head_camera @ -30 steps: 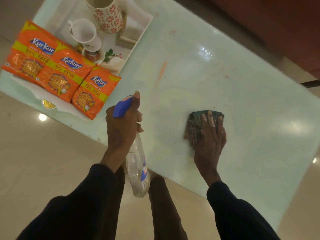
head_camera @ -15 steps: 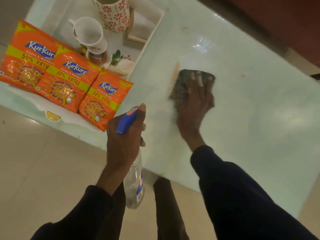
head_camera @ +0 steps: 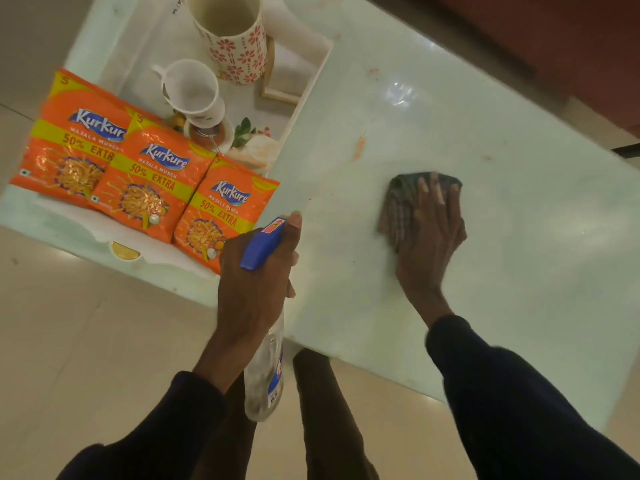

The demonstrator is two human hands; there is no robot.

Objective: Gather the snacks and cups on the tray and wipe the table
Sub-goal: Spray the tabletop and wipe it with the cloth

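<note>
The person's right hand [head_camera: 433,230] is pressing down on a dark checked cloth [head_camera: 398,206], fingers straight and spread flat over it, not curled round it. The cloth is lying on the pale green glass table [head_camera: 485,278], out in the open middle of the top, and its edges are showing blurred. An orange smear [head_camera: 360,148] is sitting on the glass just beyond the cloth, towards the tray, apart from it.

The left hand [head_camera: 256,285] is gripping a clear spray bottle [head_camera: 265,379] round the neck, fingers wrapped tight, the thumb lying along the blue spray head [head_camera: 261,245]. The bottle is hanging over the near edge of the table, its body below the hand and above the tiled floor [head_camera: 69,341].

At the left end of the table a white tray [head_camera: 313,81] is holding everything gathered. Three orange Kurkure packets [head_camera: 152,181] are lying face up in an overlapping row across its near end, the rightmost one reaching just beside the left hand. Behind them a white cup [head_camera: 194,91] is leaning tilted with its handle pointing away, and further back a tall mug with red flowers [head_camera: 239,46] is standing upright. A gold handle [head_camera: 124,251] is showing on the tray's near rim.
</note>
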